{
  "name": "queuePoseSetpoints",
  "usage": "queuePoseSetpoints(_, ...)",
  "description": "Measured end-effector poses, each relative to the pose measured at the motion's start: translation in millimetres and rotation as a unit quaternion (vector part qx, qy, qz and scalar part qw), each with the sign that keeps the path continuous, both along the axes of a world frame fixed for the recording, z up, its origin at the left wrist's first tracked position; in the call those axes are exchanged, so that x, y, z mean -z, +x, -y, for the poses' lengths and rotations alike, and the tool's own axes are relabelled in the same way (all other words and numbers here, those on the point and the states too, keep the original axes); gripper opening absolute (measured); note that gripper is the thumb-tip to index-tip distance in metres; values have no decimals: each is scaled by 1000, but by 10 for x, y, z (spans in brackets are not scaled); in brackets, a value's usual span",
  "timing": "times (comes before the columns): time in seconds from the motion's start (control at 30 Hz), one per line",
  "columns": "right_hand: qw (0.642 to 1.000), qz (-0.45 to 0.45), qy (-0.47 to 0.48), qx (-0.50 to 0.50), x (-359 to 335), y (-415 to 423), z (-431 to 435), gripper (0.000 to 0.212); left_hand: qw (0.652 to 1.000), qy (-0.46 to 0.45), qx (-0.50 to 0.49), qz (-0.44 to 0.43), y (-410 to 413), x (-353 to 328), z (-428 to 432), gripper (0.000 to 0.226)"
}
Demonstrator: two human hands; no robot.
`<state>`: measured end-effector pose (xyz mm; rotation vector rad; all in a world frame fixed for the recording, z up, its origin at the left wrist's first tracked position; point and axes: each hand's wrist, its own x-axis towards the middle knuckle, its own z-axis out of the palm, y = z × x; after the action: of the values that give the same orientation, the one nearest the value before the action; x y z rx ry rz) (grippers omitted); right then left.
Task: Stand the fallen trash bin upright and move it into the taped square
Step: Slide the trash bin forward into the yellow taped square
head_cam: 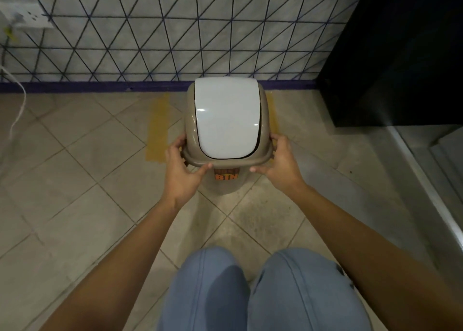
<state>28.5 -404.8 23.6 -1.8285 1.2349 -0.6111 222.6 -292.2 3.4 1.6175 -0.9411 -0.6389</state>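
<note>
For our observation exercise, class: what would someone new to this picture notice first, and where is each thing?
Centre frame stands an upright taupe plastic trash bin with a glossy white swing lid, near the triangle-patterned tiled wall. The left hand and right hand grip its rim from either side. Strips of yellow floor tape show beside the bin.

Beige tiled floor, triangle-patterned wall, dark cabinet at right, dim light.

Left hand and right hand extended forward, fingers curled.
</note>
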Motion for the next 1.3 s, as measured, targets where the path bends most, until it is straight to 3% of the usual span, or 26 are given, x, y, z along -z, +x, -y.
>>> queuePoseSetpoints(0.1,1000,28,4,4,10,27,39,94,1000,10,0,1,59,8,49,87)
queuePoseSetpoints(0.3,994,79,71,27,3,76,157,93,991,-1,6,-137,68,30,121,78)
queuePoseSetpoints(0.4,992,80,94,32,19,77,223,94,987,-13,9,-162,79,52,158,75)
queuePoseSetpoints(1.3,992,71,89,49,74,363,311,88,985,-7,1,-170,321,42,353,78)
